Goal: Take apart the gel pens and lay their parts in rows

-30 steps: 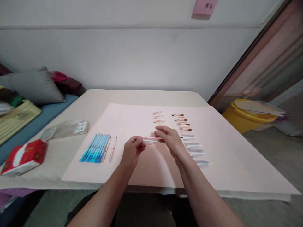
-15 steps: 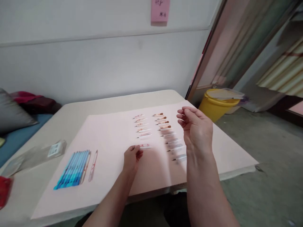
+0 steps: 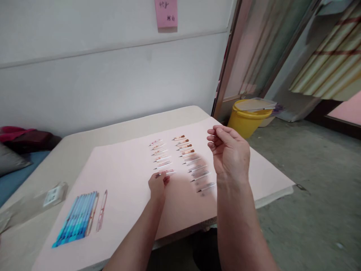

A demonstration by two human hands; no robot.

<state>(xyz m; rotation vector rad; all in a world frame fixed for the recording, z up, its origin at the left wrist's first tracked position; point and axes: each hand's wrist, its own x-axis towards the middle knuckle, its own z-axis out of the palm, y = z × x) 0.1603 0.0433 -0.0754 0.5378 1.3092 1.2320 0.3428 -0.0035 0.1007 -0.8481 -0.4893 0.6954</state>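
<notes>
My left hand (image 3: 158,185) rests low on the pink sheet (image 3: 126,180) with its fingers pinched on a small clear pen piece (image 3: 168,172) at the near end of a row of similar pieces (image 3: 158,152). A second row of pen parts (image 3: 191,160), some orange-tipped, lies just to the right. My right hand (image 3: 229,152) is raised above the sheet's right side, fingers curled loosely; I cannot make out anything in them. A bundle of blue pens (image 3: 76,218) and a single clear pen (image 3: 101,205) lie at the near left.
The sheet covers a beige table (image 3: 113,126) against a white wall. A clear plastic packet (image 3: 34,201) lies at the left. A yellow bucket (image 3: 245,118) stands on the floor past the table's right edge. Cushions sit at the far left.
My right hand let go of the pen piece and rose to the right. My left hand lowered the piece to the sheet at the row's end. The view swung right.
</notes>
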